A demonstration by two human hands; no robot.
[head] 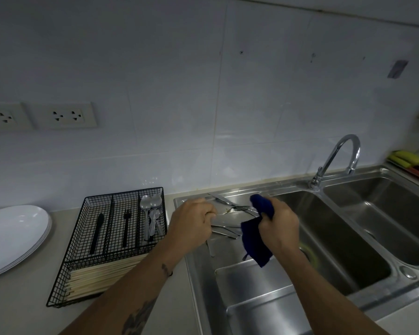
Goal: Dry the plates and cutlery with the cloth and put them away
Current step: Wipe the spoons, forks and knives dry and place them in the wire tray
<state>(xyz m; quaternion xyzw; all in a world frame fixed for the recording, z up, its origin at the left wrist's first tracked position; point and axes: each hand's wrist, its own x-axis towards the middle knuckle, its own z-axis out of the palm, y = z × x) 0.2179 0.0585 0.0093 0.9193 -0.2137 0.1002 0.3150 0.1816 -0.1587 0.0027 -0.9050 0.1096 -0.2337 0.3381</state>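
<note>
the right hand (277,226) is clenched around a dark blue cloth (255,240), which bunches above the fist and hangs down below it over the steel sink's drainboard (198,259). the left hand (191,223) has its fingers curled at the end of a piece of silver cutlery (224,229) lying on the drainboard, though whether it truly grips it cannot be told. more loose steel cutlery lies between and beyond the hands, including a fork (237,209) and a knife (221,200). left of the sink, on the counter, sits a black wire cutlery basket (87,240) with a black knife (97,232), a black fork (126,226) and several silver spoons (151,213) in 3 far compartments, and pale wooden chopsticks (99,276) in the near one. further left is a stack of white oval plates (12,238). a chrome tap (336,160) stands behind the 2 basins.
</note>
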